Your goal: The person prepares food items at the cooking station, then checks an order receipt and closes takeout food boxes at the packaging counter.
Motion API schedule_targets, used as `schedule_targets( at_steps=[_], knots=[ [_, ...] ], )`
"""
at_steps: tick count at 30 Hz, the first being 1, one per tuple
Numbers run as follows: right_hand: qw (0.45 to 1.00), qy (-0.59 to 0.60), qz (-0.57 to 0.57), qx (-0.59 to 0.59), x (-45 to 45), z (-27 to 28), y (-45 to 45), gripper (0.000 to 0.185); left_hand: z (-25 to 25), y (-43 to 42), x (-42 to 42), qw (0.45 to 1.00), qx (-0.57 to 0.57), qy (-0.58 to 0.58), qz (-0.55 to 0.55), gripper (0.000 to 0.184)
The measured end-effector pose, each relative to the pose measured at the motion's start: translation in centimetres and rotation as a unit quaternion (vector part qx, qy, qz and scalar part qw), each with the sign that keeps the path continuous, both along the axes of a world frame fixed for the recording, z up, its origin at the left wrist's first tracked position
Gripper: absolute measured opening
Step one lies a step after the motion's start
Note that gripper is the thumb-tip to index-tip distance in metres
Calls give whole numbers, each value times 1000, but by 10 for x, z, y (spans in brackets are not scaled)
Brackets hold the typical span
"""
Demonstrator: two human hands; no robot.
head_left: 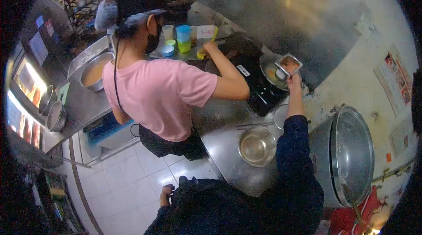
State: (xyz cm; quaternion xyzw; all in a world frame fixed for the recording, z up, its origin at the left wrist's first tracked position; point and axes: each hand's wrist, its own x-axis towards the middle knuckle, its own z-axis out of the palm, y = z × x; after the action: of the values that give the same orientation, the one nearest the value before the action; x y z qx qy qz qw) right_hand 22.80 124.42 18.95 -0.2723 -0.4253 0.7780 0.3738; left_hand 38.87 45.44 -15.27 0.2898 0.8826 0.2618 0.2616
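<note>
My right hand (293, 81) grips a small metal container (289, 64) with orange-red contents, tilted over a pan (269, 69) at the back right. The pan stands at the right end of a black stove (263, 96). Low at my left side, my left hand (166, 192) hangs above the tiled floor, away from any object, its fingers partly curled. A co-worker in a pink shirt (162, 90) stands left of the stove, one hand on a yellow utensil (212, 41).
On the steel counter (224, 147) lie a metal bowl (257, 146) and a utensil. A large metal pot (351, 156) stands at the right. Blue and green cups (183, 40) are behind the co-worker's arm. A large bowl (94, 73) sits at the left.
</note>
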Motion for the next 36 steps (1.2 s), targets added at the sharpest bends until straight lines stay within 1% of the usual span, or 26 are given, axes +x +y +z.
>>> schedule_targets(
  at_steps=[2,4,6,8,9,10,11,12,13,14,15,16,17,20,21,24,25,26,27,28,29,31,32,33,34,36],
  knots=[
    [1000,23,19,-1,2,-2,2,5,20,5,9,992,58,-64,95,9],
    [999,2,14,43,7,16,-16,4,31,14,17,966,118,-124,192,11],
    [998,-8,4,61,10,22,-24,4,21,11,17,945,176,-160,226,13],
    [998,-9,-10,54,7,17,-21,4,-23,-5,12,936,233,-176,197,18],
    [999,-8,31,34,12,24,-27,6,-28,-6,10,960,206,-118,150,20],
    [999,-2,20,25,12,24,-29,7,-32,-6,9,976,180,-55,107,22],
    [1000,3,10,14,11,23,-31,8,-29,-6,5,993,91,74,28,22],
    [1000,6,0,2,10,22,-33,9,-42,-8,6,987,145,46,61,18],
    [999,-16,24,37,6,13,-21,9,-62,-12,7,975,201,19,92,15],
    [999,-13,21,35,4,15,-26,8,-81,-17,8,959,257,-6,120,12],
    [999,-10,15,32,8,18,-32,8,-93,-22,4,986,155,44,37,12],
    [999,-7,9,30,9,21,-36,7,-111,-27,-5,993,49,92,-48,13],
    [999,-34,3,30,5,18,-32,6,-133,-14,-5,991,20,128,-23,11],
    [997,-23,9,73,17,40,-68,7,-143,-21,2,992,67,110,-17,10],
    [997,-4,33,69,9,23,-46,7,-149,-23,3,994,48,102,-10,9],
    [995,30,40,83,20,47,-83,7,-154,-21,3,996,-7,82,15,8],
    [995,44,30,81,18,48,-86,7,-152,-22,3,995,25,101,2,7],
    [994,51,38,91,19,51,-95,8,-138,-21,1,999,12,37,27,8],
    [992,57,46,101,22,58,-110,8,-111,-17,-1,998,-3,-23,55,8],
    [991,64,52,110,26,68,-126,8,-71,-9,-5,993,-20,-80,85,9],
    [990,51,66,113,33,82,-146,9,-82,-14,-7,1000,9,7,16,10],
    [989,78,82,92,33,78,-159,6,-109,-10,-11,997,14,68,-29,10],
    [988,92,91,80,34,75,-164,4,-95,-10,-6,999,12,46,-5,10],
    [984,115,117,70,38,73,-172,4,-65,-5,-2,999,16,7,42,10],
    [983,113,125,78,42,67,-178,5,-19,4,2,996,16,-23,85,11],
    [979,111,142,96,53,55,-191,10,27,13,8,987,51,-48,144,11]
  ],
)
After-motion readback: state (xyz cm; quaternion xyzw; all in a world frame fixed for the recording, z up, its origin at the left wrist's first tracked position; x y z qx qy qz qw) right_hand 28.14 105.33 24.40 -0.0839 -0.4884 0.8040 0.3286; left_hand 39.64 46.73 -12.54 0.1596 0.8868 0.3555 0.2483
